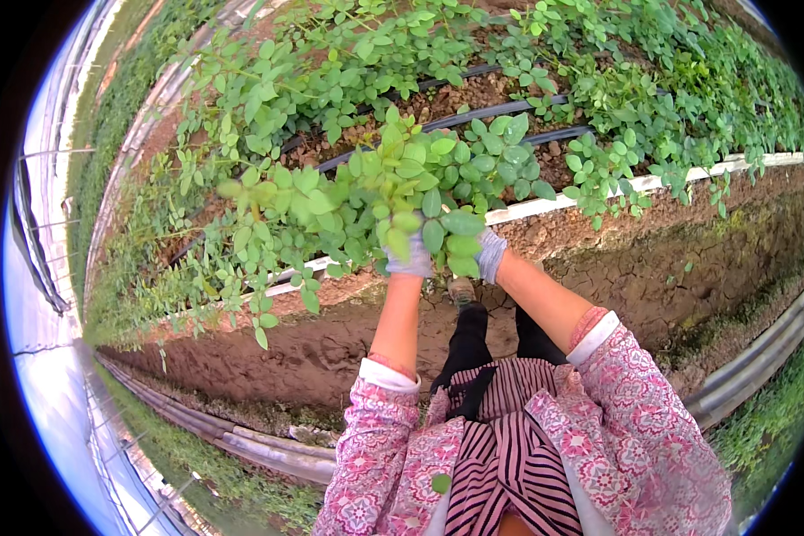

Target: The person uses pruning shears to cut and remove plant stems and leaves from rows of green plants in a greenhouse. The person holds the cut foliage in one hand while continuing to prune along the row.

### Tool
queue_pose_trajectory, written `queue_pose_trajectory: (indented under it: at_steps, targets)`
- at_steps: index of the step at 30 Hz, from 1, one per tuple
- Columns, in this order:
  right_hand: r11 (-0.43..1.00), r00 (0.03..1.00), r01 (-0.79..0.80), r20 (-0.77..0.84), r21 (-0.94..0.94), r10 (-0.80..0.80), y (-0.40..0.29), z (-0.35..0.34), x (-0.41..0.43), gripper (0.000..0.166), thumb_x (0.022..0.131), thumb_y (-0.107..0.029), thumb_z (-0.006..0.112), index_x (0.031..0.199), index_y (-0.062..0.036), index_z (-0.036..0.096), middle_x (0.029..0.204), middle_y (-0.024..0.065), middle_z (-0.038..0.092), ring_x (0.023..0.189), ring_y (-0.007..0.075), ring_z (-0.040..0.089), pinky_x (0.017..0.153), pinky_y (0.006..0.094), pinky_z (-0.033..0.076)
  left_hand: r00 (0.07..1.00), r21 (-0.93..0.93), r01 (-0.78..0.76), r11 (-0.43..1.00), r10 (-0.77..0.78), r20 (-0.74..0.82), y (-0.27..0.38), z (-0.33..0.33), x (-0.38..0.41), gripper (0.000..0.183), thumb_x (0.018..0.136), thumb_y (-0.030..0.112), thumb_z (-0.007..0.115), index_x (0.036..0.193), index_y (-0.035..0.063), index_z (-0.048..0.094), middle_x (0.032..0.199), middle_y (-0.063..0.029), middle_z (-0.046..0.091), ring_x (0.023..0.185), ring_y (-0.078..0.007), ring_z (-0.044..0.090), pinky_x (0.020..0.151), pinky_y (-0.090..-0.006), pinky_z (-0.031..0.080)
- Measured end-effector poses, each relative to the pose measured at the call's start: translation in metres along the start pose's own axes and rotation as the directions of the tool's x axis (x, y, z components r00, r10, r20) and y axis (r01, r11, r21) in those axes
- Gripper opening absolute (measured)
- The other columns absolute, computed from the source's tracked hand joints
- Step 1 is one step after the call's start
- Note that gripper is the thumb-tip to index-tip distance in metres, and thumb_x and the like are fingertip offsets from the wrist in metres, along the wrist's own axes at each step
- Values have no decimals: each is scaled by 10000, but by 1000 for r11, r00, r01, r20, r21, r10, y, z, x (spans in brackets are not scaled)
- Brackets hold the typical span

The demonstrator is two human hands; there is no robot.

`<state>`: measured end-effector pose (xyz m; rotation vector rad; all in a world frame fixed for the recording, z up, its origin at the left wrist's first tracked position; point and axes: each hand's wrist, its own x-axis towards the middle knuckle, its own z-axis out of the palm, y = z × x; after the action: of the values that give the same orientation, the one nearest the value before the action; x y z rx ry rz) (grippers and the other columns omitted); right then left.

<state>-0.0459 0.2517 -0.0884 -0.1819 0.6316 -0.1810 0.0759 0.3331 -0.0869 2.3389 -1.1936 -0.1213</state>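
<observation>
Both my hands wear thin grey gloves and reach into a leafy green shrub [409, 171], which looks like a rose bush, at the near edge of a planting bed. My left hand [410, 260] is under the front leaves, and only its wrist and the back of the glove show. A little to the right, my right hand [491, 256] is partly covered by large leaves [462, 224]. The fingers of both hands are hidden, so any grip on the stems cannot be made out. Some shoots above my left hand look blurred.
Black drip-irrigation hoses [479, 115] run along the soil between the plants. A pale edging strip [532, 208] borders the bed. My shoe [461, 292] is on the cracked earth path [348, 335]. Behind me, grey edging [275, 452] bounds another green bed [254, 499].
</observation>
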Motion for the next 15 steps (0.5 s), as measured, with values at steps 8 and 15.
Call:
queue_pose_trajectory:
  at_steps: [8,15]
  targets:
    - [823,985,21,-129,-567,-114,-5,-3,-23,347,859,-292,583,1061,-11,554,829,63,624,613,161,589,517,284,480,960,-308,280,909,-263,96,4,8,28,307,836,289,533,984,29,603,991,-130,617,911,-323,564,804,-415,426]
    - [903,991,-111,-114,-415,69,-20,24,-31,331,819,-298,644,1010,-50,538,791,74,601,629,184,596,533,318,518,941,20,174,984,-173,290,-34,17,23,366,878,267,501,1166,43,525,1177,-114,558,1087,-288,498,914,-376,388]
